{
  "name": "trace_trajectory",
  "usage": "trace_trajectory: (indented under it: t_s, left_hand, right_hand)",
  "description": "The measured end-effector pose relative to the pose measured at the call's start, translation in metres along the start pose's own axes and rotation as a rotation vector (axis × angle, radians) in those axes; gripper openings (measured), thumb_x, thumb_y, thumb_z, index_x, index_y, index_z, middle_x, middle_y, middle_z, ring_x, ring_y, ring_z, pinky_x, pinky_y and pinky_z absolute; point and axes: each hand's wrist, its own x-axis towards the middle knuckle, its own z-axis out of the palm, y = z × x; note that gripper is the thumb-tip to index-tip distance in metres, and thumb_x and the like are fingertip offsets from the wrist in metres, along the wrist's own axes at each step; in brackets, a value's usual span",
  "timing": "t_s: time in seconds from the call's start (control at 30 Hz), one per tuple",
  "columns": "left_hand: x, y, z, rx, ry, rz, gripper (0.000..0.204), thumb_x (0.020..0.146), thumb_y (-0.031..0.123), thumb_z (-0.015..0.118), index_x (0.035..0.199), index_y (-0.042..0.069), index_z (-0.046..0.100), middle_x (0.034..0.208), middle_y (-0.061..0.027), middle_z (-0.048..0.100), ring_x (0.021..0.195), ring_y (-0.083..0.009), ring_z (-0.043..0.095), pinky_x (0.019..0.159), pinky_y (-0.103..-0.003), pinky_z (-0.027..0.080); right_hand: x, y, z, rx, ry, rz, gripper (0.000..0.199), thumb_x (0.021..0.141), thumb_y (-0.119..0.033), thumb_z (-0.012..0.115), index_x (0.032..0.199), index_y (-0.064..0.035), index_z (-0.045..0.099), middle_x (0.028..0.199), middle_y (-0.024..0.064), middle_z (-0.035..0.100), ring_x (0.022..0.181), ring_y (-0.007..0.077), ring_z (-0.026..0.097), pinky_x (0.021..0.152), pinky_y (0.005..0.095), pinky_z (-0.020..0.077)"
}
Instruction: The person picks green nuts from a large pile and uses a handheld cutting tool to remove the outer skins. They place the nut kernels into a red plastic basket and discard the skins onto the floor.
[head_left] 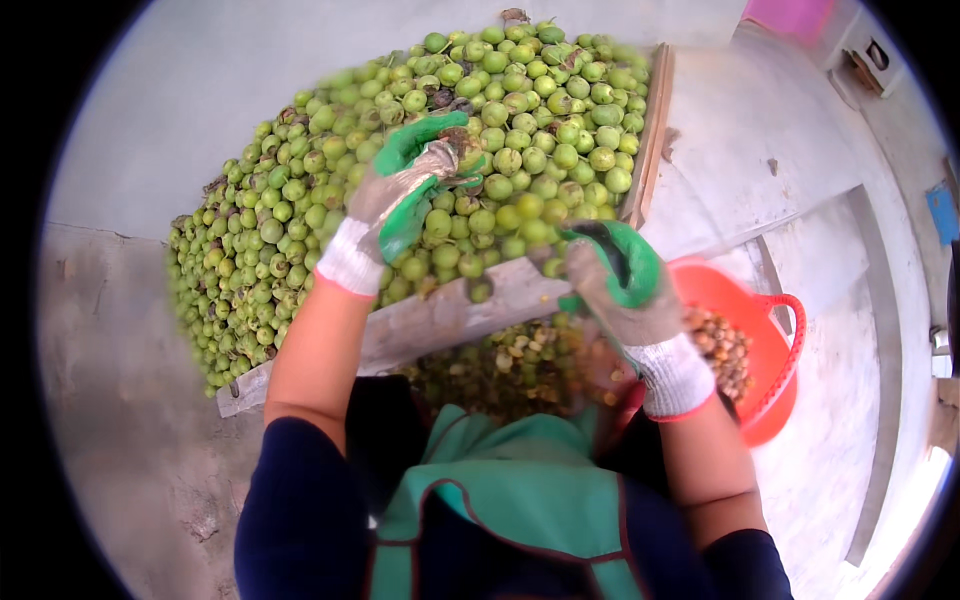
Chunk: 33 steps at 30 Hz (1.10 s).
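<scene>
Over a big heap of round green fruits [300,190], my left hand [415,180], in a white glove with green coating, has its fingers closed around a browned round fruit [466,150]. Part of that fruit is hidden by the fingers. My right hand [625,280], gloved alike, is at the near right edge of the heap, beside a wooden board [470,312]. Its fingers are curled, with a dark patch between them; what it grips, if anything, I cannot make out. Split husk pieces [500,365] lie between the board and my green apron [530,500].
A red-orange bucket [775,395] with brown nuts [722,350] stands to the right of my right forearm. Another wooden board [655,130] edges the heap on the right. A pale wall rises behind, and a low concrete ledge [880,350] runs along the far right.
</scene>
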Motion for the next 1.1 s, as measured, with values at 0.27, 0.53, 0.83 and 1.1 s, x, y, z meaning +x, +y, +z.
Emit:
trace_trajectory:
  t_s: [0.27, 0.53, 0.83, 1.1]
  left_hand:
    - [-0.130, -0.014, 0.046, -0.908, -0.031, -0.160, 0.052, 0.101, 0.030, 0.054, 0.144, 0.002, 0.046, 0.140, -0.0189, 0.056, 0.118, -0.0325, 0.062, 0.099, -0.047, 0.052]
    - [-0.145, -0.037, 0.035, -0.975, -0.057, -0.214, 0.049, 0.100, 0.027, 0.055, 0.141, 0.000, 0.050, 0.126, -0.0171, 0.065, 0.116, -0.0297, 0.063, 0.099, -0.043, 0.052]
    - [-0.136, -0.041, 0.041, -0.332, 0.153, 0.025, 0.050, 0.093, 0.015, 0.067, 0.138, 0.000, 0.053, 0.106, -0.0033, 0.062, 0.095, -0.0125, 0.059, 0.083, -0.026, 0.047]
    - [-0.133, -0.058, 0.031, -0.620, -0.019, -0.125, 0.049, 0.106, 0.033, 0.046, 0.139, -0.004, 0.047, 0.118, -0.0150, 0.062, 0.117, -0.0296, 0.060, 0.102, -0.047, 0.050]
  right_hand:
    - [-0.024, 0.002, 0.043, 0.236, -0.146, -0.089, 0.042, 0.089, -0.028, 0.075, 0.120, -0.0018, 0.064, 0.086, 0.0073, 0.071, 0.072, 0.0166, 0.073, 0.065, 0.0310, 0.0566]
    - [-0.041, -0.014, 0.043, -0.495, -0.204, -0.364, 0.039, 0.087, -0.028, 0.075, 0.114, -0.0031, 0.062, 0.094, 0.0177, 0.070, 0.078, 0.0323, 0.070, 0.066, 0.0401, 0.0564]
    - [-0.037, -0.005, 0.046, -0.552, -0.260, -0.447, 0.036, 0.090, -0.033, 0.071, 0.113, -0.0058, 0.063, 0.089, 0.0173, 0.068, 0.082, 0.0383, 0.068, 0.069, 0.0449, 0.0552]
    - [-0.038, 0.001, 0.054, -0.524, -0.378, -0.447, 0.035, 0.091, -0.038, 0.068, 0.107, -0.0069, 0.066, 0.093, 0.0181, 0.066, 0.081, 0.0396, 0.067, 0.069, 0.0469, 0.0540]
